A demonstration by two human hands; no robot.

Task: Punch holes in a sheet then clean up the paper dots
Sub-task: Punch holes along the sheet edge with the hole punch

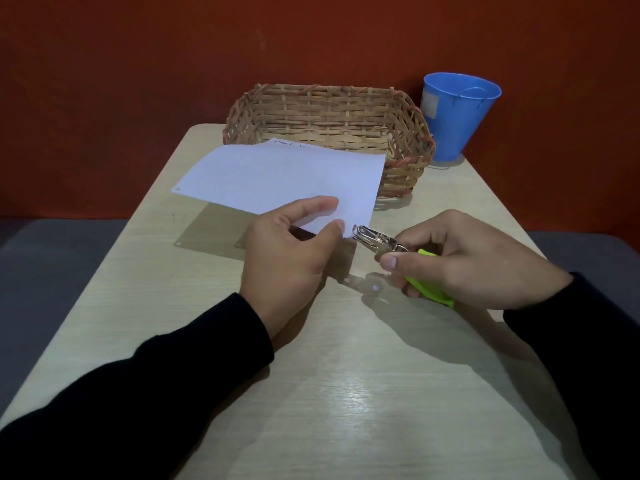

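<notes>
Head view showed the left hand (291,251) pinching the near edge of a white sheet (277,178) between thumb and forefinger, its other fingers curled under the paper. That sheet was held up off the table (346,393), tilted, with its far edge reaching toward the basket (329,123) and faint writing near that edge. One punched hole (178,189) showed at the sheet's left corner, and the sheet's shadow on the table carried two light spots.

Just right of the sheet's near right corner, the right hand (474,261) was wrapped closed around the green handles of a hole punch (381,240). The punch's metal head pointed at that corner, touching it or nearly so; whether the paper sat inside the jaws could not be told. Both forearms wore dark sleeves (173,393).

Below the sheet's near right corner, between the two hands, one small pale dot (375,288) lay on the table, possibly a paper dot.

Behind the sheet stood the woven basket, its front wall partly hidden by the paper. Right of the basket, close beside its corner, stood a blue bucket (457,116) at the table's far edge, before an orange-red wall (138,64).
</notes>
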